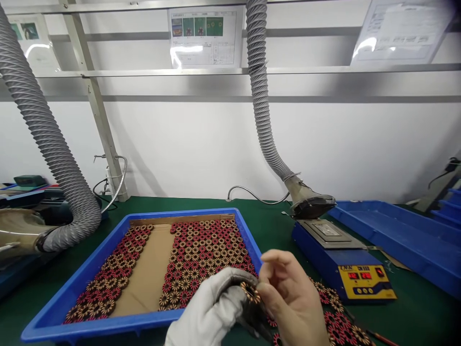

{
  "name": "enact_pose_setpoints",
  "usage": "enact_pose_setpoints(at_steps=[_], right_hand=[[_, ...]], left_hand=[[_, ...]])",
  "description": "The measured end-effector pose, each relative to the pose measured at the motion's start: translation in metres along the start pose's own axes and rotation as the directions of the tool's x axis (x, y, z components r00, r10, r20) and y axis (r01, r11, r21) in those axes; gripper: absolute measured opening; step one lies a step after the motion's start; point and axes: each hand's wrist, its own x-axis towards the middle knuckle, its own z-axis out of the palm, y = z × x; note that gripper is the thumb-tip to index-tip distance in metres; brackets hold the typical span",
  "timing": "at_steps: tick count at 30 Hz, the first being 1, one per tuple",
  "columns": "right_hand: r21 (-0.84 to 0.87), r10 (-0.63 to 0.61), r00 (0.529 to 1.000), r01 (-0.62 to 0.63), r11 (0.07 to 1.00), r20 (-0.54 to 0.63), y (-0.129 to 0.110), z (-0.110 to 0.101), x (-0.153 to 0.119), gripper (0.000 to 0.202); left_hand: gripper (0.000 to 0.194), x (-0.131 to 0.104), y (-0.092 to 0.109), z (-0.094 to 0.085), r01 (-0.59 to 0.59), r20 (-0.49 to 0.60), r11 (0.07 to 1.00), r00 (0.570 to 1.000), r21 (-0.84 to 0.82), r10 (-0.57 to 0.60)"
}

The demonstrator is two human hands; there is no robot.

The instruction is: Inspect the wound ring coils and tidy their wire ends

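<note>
Pinched a small copper-wound ring (250, 292) between the gloved fingertips of the left hand (212, 300), just above the near right corner of the blue tray (126, 321). Held the bare right hand (297, 307) close against the ring's edge, thumb and forefinger drawn toward each other; could not tell of any wire end between them. Seemed likeliest to lose the ring through the thick, slippery glove, with only a small edge in grip and a push from the bare thumb. Risked, in such a drop, a landing among the packed rings (209, 245) or the loose rings (342, 327) on the green desk (273, 226), too alike to be picked out again easily. Risked bent or scuffed windings too, from squeezing too hard or catching a bare nail. Left little room beside the tray's rim, so could have nudged the neat rows with a low wrist. Called for care also around the blue heater-like unit (367, 281), red readouts lit and metal top plate (326, 230) possibly hot, for fear of burning bare skin by reaching carelessly.
</note>
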Motion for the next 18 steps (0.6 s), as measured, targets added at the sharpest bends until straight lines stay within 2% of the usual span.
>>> enact_pose_setpoints(at_steps=[1,3,5,8,12,14,18], right_hand=[[0.049,0.074,0.994,-0.078,0.996,0.079,0.0,-0.003,0.003,0.028],[0.037,0.156,0.956,-0.17,0.985,0.25,-0.002,-0.009,0.008,0.032],[-0.041,0.165,0.93,-0.161,0.986,0.328,-0.004,-0.013,0.011,0.03],[-0.047,0.13,0.941,-0.122,0.991,0.312,-0.004,-0.014,0.012,0.032],[-0.008,0.152,0.935,-0.158,0.987,0.32,-0.002,-0.015,0.009,0.036],[-0.069,0.107,0.937,-0.089,0.994,0.332,-0.005,-0.016,0.007,0.035],[-0.21,0.036,0.932,0.043,0.977,0.36,-0.011,-0.017,0.005,0.023]], left_hand=[[0.042,0.001,-0.004,-0.002,0.011,0.01,1.0,1.0,-0.014,-0.011],[0.05,0.004,-0.009,-0.005,0.037,0.04,0.998,0.999,-0.052,-0.035],[0.056,0.005,-0.009,-0.006,0.056,0.073,0.997,0.996,-0.053,-0.052],[0.058,0.005,0.001,-0.002,0.049,0.103,0.997,0.994,-0.06,-0.043],[0.055,0.006,0.014,0.004,0.076,0.143,0.973,0.989,-0.218,-0.045],[0.055,0.007,0.016,0.004,0.066,0.181,0.978,0.983,-0.199,-0.03],[0.052,0.007,0.016,0.004,0.022,0.107,0.996,0.994,-0.092,-0.012]])
